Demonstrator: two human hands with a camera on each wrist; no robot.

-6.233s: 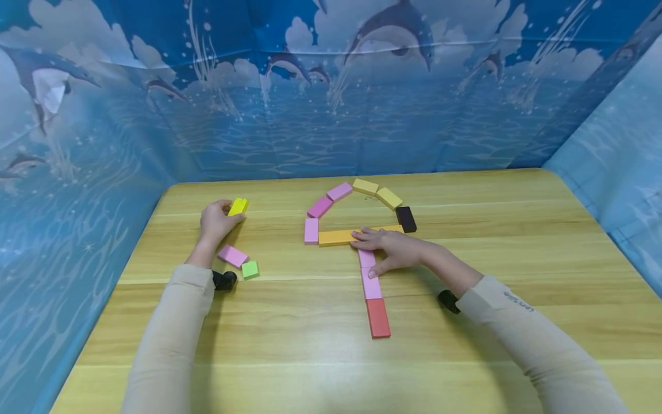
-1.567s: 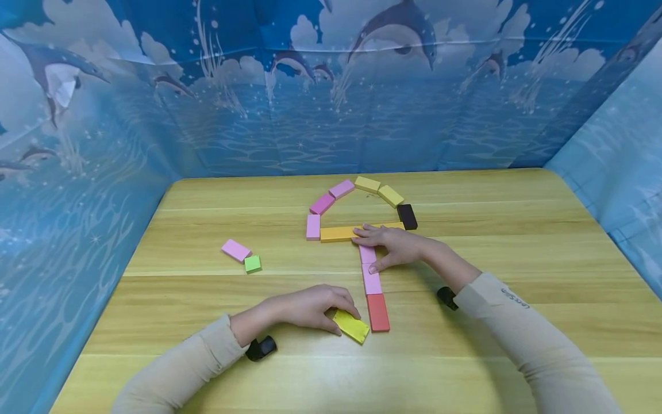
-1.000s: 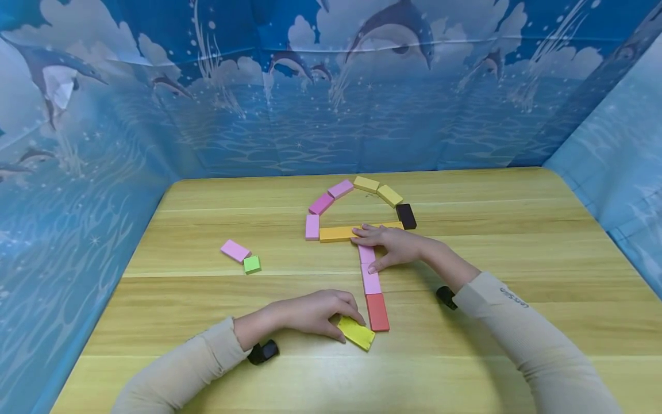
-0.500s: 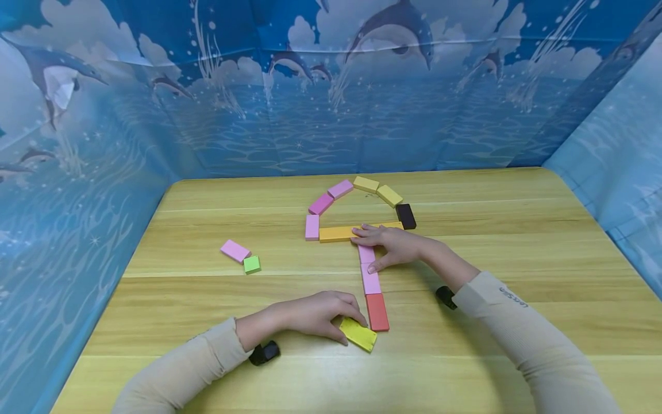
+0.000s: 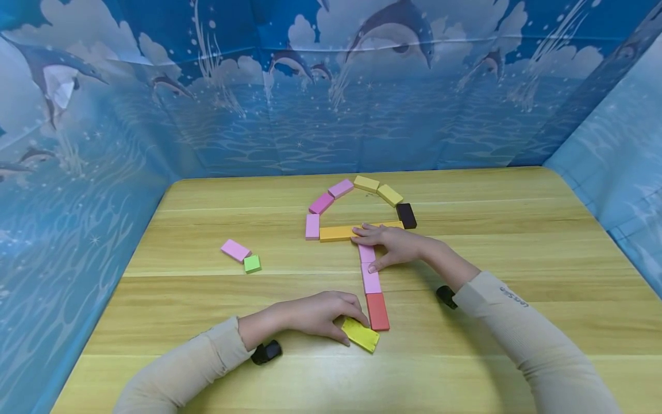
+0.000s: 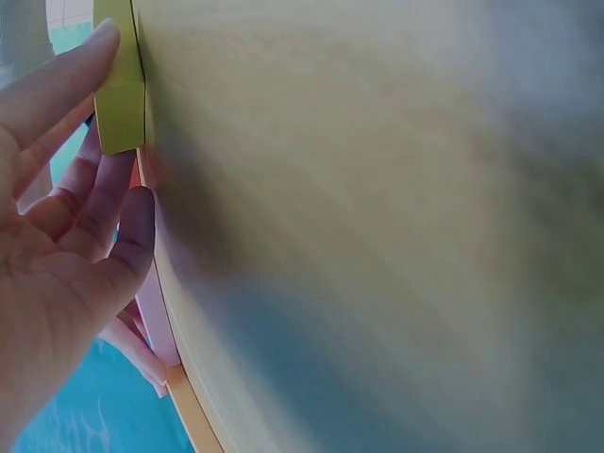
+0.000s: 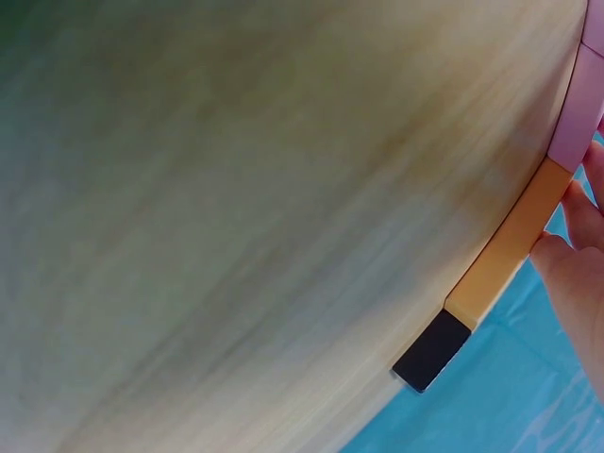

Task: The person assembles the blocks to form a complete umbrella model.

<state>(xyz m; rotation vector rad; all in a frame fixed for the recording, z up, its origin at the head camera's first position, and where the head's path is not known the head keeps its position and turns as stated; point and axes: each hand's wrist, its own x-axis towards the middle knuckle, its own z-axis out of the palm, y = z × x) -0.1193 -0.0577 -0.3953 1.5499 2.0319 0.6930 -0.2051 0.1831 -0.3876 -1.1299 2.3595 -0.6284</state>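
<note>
My left hand [image 5: 320,313] pinches a yellow block [image 5: 362,336] between thumb and fingers, right by the near end of a red block [image 5: 377,311]. The yellow block lies slantwise to the red one. In the left wrist view the thumb presses along the yellow block's [image 6: 121,113] side. My right hand [image 5: 395,246] rests with spread fingers on a long orange block [image 5: 336,233], its thumb on the pink blocks [image 5: 370,280] that run down to the red one. It covers part of the orange block. The right wrist view shows its fingertips at the orange block's [image 7: 510,245] edge.
Above the orange block, an arch of pink, magenta [image 5: 321,203] and yellow blocks [image 5: 366,184] ends at a black block [image 5: 406,216]. A loose pink block [image 5: 235,250] and a green block [image 5: 252,264] lie at the left on the wooden table [image 5: 491,230]. Blue dolphin-print curtains [image 5: 233,126] enclose it.
The left hand has brought the yellow block from the far left to the red block's near end, then edged it slightly rightward. The right hand has stayed in place.
</note>
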